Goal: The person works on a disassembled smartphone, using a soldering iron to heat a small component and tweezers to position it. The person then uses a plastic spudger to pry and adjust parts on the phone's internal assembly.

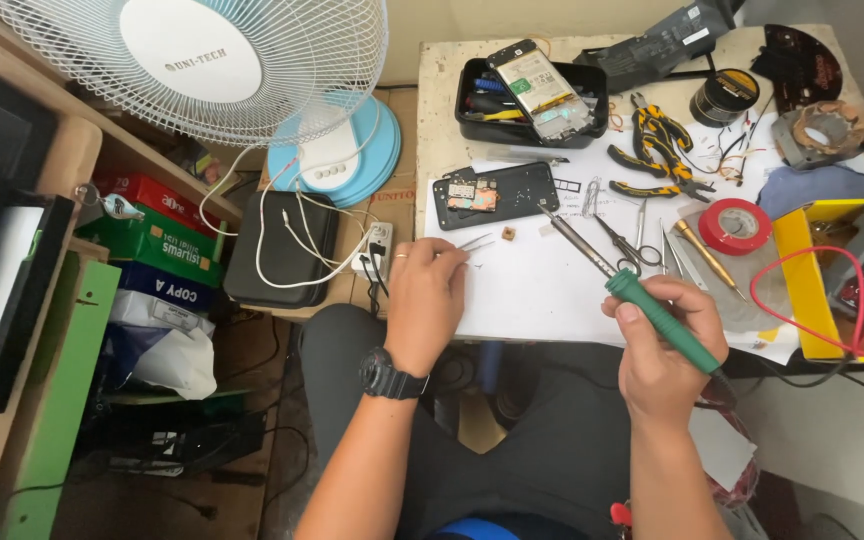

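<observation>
My right hand [664, 352] grips a green-handled soldering iron [642, 297], whose metal tip points up-left toward an opened black phone [497, 193] with its circuit board exposed. My left hand [424, 300], with a black wristwatch, rests on the white paper [537, 285] and pinches thin metal tweezers [474, 243]. A tiny brown component [508, 233] lies on the paper just below the phone, between the tweezers and the iron's tip.
A black tray [472, 118] holds tools and another opened phone. Yellow-handled pliers [657, 145], scissors [624, 245], red tape roll [735, 226], solder spool [724, 97] and a yellow multimeter [852, 270] with red lead crowd the right. A white fan [212, 60] stands left.
</observation>
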